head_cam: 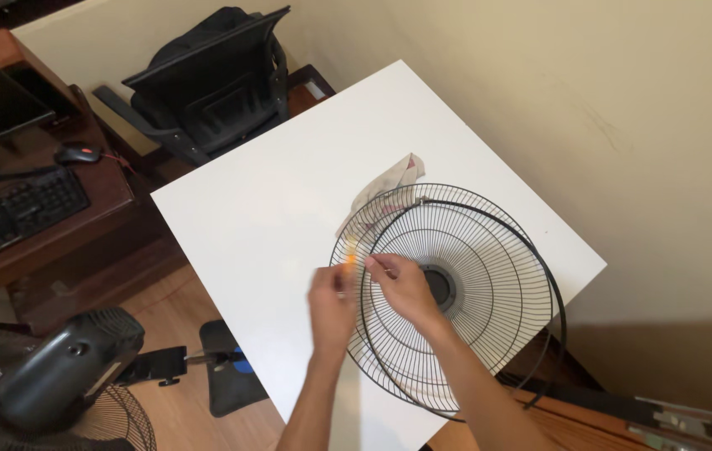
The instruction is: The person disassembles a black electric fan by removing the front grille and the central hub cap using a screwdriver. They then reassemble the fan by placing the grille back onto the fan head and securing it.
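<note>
A black wire fan guard [489, 267] lies on a white table [272, 209], with a loose black ring around its rim. My left hand [333, 305] sits at the guard's near left edge and pinches a small orange object [349, 260]. My right hand [402, 284] rests on the wires just right of it, fingertips closed at the rim. A crumpled pale cloth [389, 184] lies under the guard's far edge.
A black office chair [214, 83] stands beyond the table. A wooden desk at left carries a keyboard [14, 213] and mouse [79, 154]. A black fan motor body [64, 367] and another grille sit at lower left on the wooden floor. A beige wall runs along the right.
</note>
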